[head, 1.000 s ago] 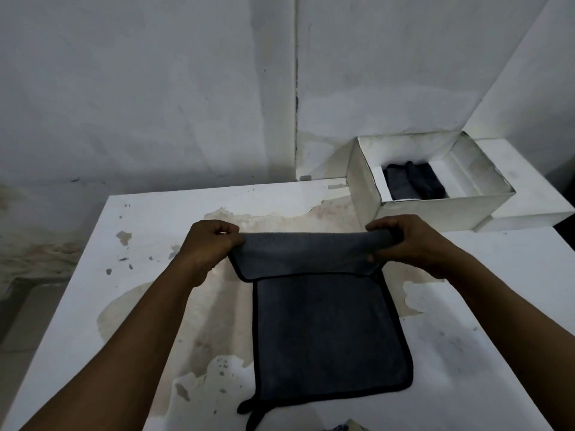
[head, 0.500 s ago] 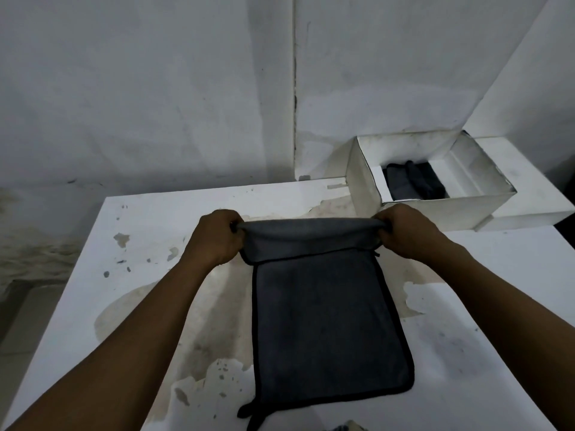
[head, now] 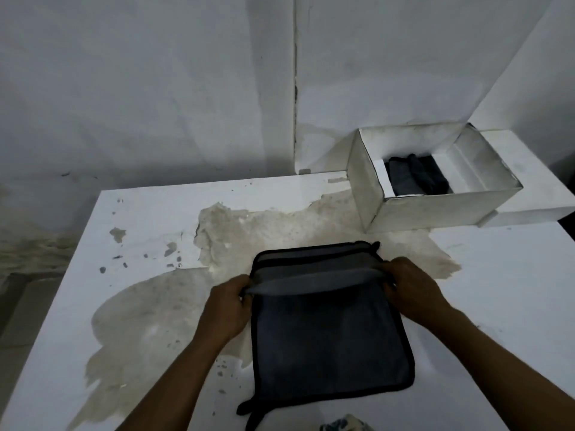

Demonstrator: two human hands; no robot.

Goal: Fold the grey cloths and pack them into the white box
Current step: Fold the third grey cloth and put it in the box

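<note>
A fold in the grey cloth [head: 329, 343], pinched at both ends

The fingers [head: 244, 289] of our left hand [head: 228, 309] curl round the left end of a raised fold, and our right hand [head: 410, 293] pinches the right end. The rest of the cloth lies flat on the stained desk [head: 497, 290]. Beyond, to the right, stands the open white box [head: 435, 209], holding what seem to us folded dark cloths [head: 413, 178].

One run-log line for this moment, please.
left hand: pinches grey cloth | right hand: same | white box: folded cloth inside
</note>
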